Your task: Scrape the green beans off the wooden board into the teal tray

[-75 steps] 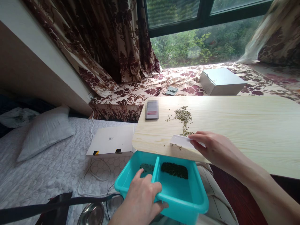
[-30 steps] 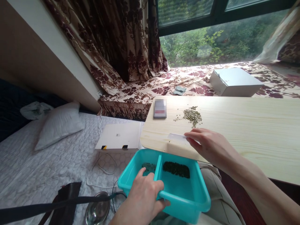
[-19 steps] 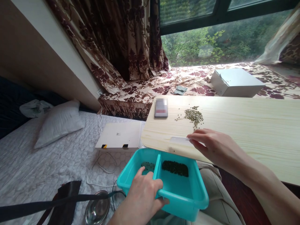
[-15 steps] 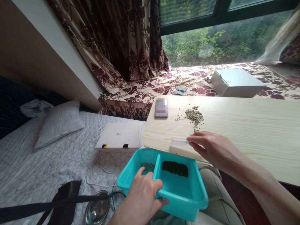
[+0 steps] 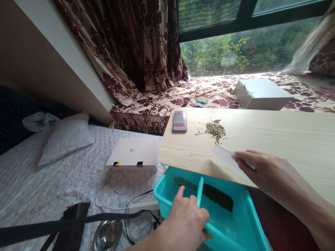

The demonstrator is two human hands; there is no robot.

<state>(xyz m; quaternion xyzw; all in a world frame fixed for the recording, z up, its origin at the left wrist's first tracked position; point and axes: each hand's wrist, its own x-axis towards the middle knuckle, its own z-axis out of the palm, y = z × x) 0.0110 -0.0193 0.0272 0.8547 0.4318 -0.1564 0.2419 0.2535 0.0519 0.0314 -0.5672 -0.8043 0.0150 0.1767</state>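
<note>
My left hand [image 5: 187, 216] grips a teal two-compartment bin [image 5: 218, 230] at its near rim and divider, with the index finger reaching over the left compartment. Small dark green beans [image 5: 217, 197] lie along the far side of the right compartment; fewer are scattered in the left one. Closed on a thin white flat card-like scraper [image 5: 227, 160], my right hand [image 5: 259, 167] is over the table's near edge. The scraper is tilted, its far end close to a loose pile of beans [image 5: 216, 130] on the light wooden table [image 5: 274, 136].
A small boxed item [image 5: 179, 122], blurred out, lies at the table's left corner. On the bed [image 5: 78, 177] are a white box [image 5: 133, 151], a metal bowl [image 5: 108, 234], cables and a dark strap [image 5: 86, 220]. A pale box [image 5: 263, 93] sits on the window ledge.
The bin has shifted right and slid partly beneath the table edge with my left hand. My right hand moved right, lifting and turning the scraper away from the edge.
</note>
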